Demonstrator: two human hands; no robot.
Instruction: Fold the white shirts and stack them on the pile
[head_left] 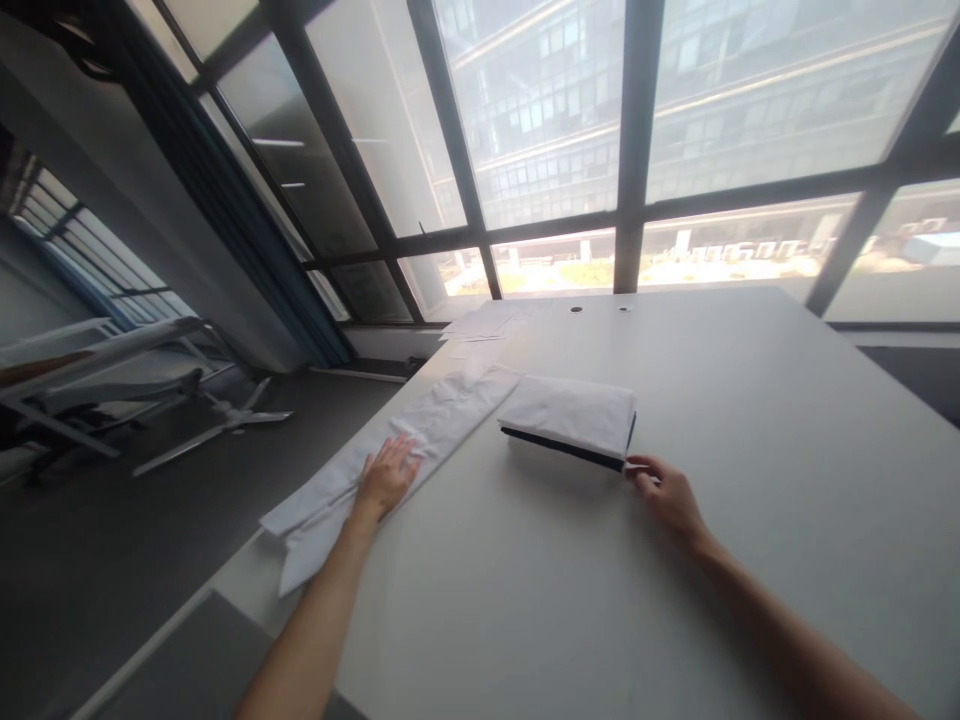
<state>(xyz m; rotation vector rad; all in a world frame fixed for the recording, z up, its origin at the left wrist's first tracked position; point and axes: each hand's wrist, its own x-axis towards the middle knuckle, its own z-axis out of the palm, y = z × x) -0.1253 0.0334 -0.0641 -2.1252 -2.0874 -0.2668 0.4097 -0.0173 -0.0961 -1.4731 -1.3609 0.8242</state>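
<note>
A long white garment (pixel 450 410), perhaps a pair of trousers, lies lengthwise along the table's left edge with creases in its cloth. My left hand (pixel 386 478) rests flat on it, fingers spread. To its right sits a neatly folded pile of clothes (pixel 570 412), white on top with a dark layer showing underneath along its near side. At the pile's near right corner is my right hand (pixel 667 495), its fingers curled and the fingertips closed at that corner. The inner side of the right hand's grip is partly hidden.
The white table (pixel 720 400) runs up to large windows. Papers or thin white sheets (pixel 487 320) lie at its far left end, and two round cable holes are near the far edge. A dark grey panel (pixel 202 660) is at the lower left. Metal-framed furniture (pixel 112 370) stands beyond.
</note>
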